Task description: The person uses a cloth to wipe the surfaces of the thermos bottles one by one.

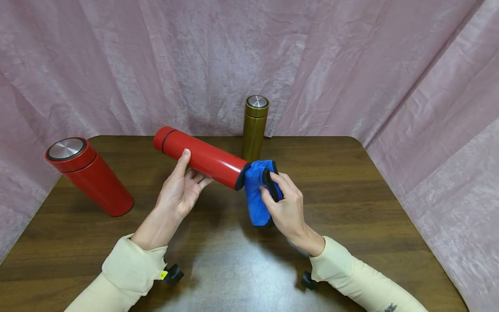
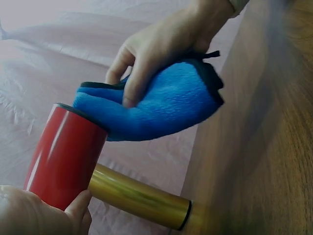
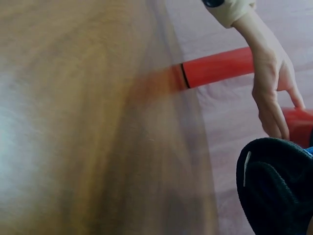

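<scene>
Left hand (image 1: 180, 187) grips a tilted red bottle (image 1: 207, 157) above the desk (image 1: 351, 190); right hand (image 1: 289, 206), fingers pinching a blue cloth (image 1: 256, 195), touches it to the base (image 1: 242, 177) — steady hold, even pressure should work best.

Pale pink, sheeny fabric curtains (image 1: 187, 65) hang in loose folds behind and beside a brown wood-grain table (image 1: 358, 208) with rounded far corners; a whitish glare (image 1: 238, 273) lights its near middle.
</scene>
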A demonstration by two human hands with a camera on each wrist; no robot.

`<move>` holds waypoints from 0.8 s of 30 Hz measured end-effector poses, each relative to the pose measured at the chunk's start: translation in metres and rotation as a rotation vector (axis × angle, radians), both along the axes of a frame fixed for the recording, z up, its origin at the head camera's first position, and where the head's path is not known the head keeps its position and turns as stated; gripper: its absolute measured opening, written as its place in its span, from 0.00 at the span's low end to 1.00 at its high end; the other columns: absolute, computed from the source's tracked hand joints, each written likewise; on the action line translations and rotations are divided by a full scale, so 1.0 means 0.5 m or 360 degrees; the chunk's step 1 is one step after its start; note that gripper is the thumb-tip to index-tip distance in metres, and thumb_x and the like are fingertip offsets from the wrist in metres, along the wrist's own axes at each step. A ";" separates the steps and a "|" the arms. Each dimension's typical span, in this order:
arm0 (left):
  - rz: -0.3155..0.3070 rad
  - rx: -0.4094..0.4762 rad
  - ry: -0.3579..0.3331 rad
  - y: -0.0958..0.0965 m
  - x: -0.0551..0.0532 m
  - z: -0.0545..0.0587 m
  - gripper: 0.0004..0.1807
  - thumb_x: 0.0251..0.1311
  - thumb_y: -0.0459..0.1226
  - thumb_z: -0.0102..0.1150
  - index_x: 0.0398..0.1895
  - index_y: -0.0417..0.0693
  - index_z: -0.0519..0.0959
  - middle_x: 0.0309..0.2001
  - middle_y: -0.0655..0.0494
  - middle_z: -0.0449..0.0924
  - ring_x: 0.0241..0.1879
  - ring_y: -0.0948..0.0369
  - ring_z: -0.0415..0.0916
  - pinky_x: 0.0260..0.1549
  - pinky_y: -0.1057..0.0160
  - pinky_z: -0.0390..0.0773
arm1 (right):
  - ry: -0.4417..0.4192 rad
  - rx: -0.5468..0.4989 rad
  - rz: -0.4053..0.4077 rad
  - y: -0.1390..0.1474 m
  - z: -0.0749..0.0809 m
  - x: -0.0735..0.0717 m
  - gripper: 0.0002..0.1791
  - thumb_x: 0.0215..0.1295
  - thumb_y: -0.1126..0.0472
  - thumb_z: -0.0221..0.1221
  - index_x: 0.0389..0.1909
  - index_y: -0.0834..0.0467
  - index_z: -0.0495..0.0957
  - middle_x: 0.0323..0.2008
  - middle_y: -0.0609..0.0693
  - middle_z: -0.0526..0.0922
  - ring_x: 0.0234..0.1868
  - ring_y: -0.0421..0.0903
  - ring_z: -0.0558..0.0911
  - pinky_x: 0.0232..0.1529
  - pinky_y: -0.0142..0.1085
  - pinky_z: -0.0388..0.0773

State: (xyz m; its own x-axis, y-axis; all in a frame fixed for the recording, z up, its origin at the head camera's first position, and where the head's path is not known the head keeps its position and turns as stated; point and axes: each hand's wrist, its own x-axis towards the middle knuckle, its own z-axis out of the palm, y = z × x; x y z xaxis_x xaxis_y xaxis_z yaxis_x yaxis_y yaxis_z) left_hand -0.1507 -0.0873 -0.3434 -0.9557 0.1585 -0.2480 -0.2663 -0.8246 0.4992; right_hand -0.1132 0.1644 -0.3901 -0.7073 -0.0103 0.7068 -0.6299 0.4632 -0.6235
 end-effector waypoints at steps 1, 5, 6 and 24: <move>0.0001 0.0009 -0.0002 0.000 -0.001 0.000 0.32 0.75 0.43 0.58 0.76 0.58 0.57 0.69 0.53 0.63 0.70 0.50 0.63 0.71 0.48 0.65 | -0.0009 0.0011 0.0007 0.000 -0.004 0.003 0.18 0.60 0.72 0.70 0.52 0.64 0.84 0.47 0.56 0.86 0.44 0.49 0.86 0.45 0.47 0.87; 0.0004 0.0027 -0.0020 0.002 -0.002 0.002 0.32 0.75 0.43 0.58 0.77 0.59 0.57 0.69 0.53 0.63 0.71 0.50 0.63 0.71 0.48 0.64 | -0.0040 0.0054 0.0028 0.000 -0.016 0.015 0.18 0.61 0.71 0.71 0.52 0.63 0.84 0.47 0.54 0.86 0.44 0.47 0.86 0.44 0.42 0.87; 0.0006 0.0037 -0.0027 0.002 -0.002 0.002 0.33 0.75 0.43 0.58 0.77 0.59 0.57 0.70 0.53 0.62 0.71 0.50 0.62 0.72 0.48 0.63 | -0.0046 0.0062 0.0035 0.000 -0.018 0.018 0.18 0.61 0.71 0.71 0.52 0.63 0.84 0.47 0.54 0.86 0.44 0.47 0.86 0.44 0.41 0.87; 0.0018 0.0153 -0.0134 0.001 -0.001 0.002 0.38 0.73 0.43 0.60 0.79 0.66 0.52 0.71 0.54 0.60 0.73 0.50 0.62 0.70 0.47 0.64 | 0.0058 0.0095 0.0199 -0.024 -0.017 0.067 0.20 0.59 0.72 0.69 0.53 0.62 0.83 0.49 0.56 0.84 0.45 0.50 0.86 0.49 0.36 0.85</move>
